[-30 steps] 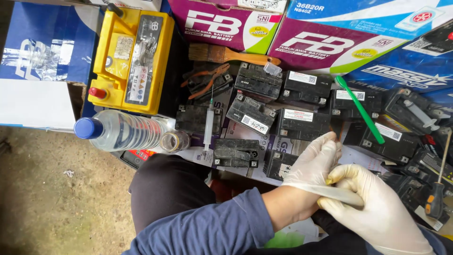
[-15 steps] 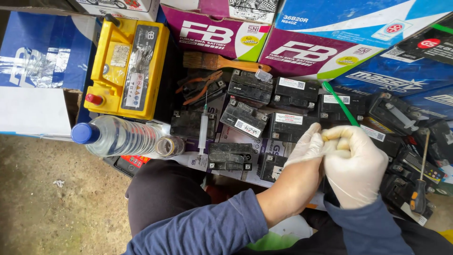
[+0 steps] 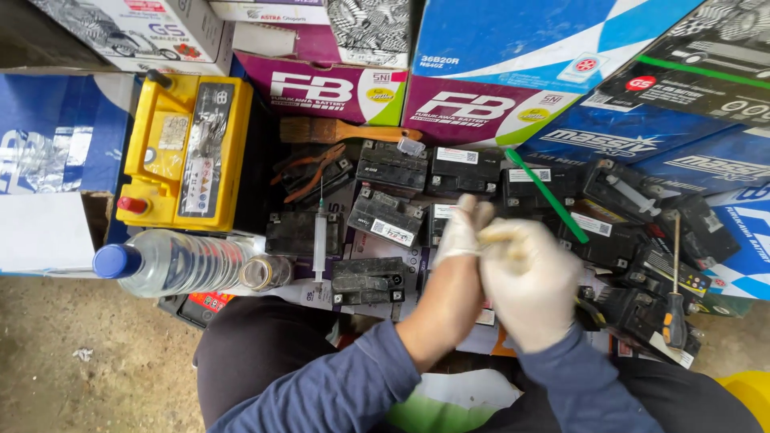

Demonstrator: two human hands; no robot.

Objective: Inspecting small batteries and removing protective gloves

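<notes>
1. My left hand (image 3: 459, 232) & right hand (image 3: 525, 281), both in white gloves, are pressed together over the middle of the battery pile. Right fingers curl round the left glove near its wrist edge, grasping it. Blurred, so can't tell more abt the grip.
2. Left hand: fingers bunched & pointing up; can't tell if it holds anything.
3. Vs. 1 s ago: hands were lower & more apart, right hand lay flatter w/ a pale strip across it. Half a sec ago they'd already met. Now they sit higher in view, a bit left of that, right hand covering more of the left.
4. Pale strip no longer visible.
5. Small black batteries (image 3: 385, 215) lie packed on the ground in front of me, just beyond my hands. Look unmoved.
6. Syringe (image 3: 320, 240) lies upright in view among them, left of my hands, same spot as before.
7. Clear bottle w/ blue cap (image 3: 172, 263) lies on its side at the pile's left edge, touching a small round tin (image 3: 261, 273).
8. Yellow battery (image 3: 186, 152) sits at far left corner of the pile.
9. Brush w/ wooden handle (image 3: 337, 131) lies along the far edge, agnst the cartons.
10. Green stick (image 3: 545, 195) slants across batteries right of my hands; screwdriver (image 3: 674, 301) stands near the right edge.
</notes>
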